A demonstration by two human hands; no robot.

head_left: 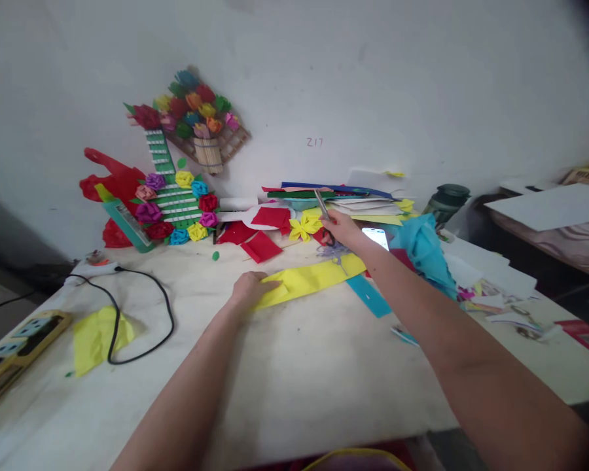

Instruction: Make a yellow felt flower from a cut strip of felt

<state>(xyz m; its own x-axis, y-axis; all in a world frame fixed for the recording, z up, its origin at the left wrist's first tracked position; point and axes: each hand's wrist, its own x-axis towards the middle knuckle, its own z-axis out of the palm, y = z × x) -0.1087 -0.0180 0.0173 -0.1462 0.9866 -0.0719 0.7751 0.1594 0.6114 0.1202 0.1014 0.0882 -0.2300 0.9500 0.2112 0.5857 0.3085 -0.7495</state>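
A long strip of yellow crepe paper (304, 280) lies across the table in front of me. At its left end my left hand (250, 288) grips the paper, with a short fold of it over the fingers. Beyond the strip's right part, my right hand (344, 230) is closed on a pair of scissors (322, 205), blades pointing up and away, a dark handle loop below the fingers. Under the right forearm lies a blue paper strip (370, 296). A yellow paper flower (305, 227) sits just left of the right hand.
Paper-flower crafts (179, 203) and a glue bottle (127, 222) stand at the back left. A black cable (171, 314), power strip (19, 353) and yellow scrap (98, 340) lie left. Stacked paper (368, 206), a lit phone (375, 238), blue crepe paper (425, 245) and a dark bottle (446, 203) are right.
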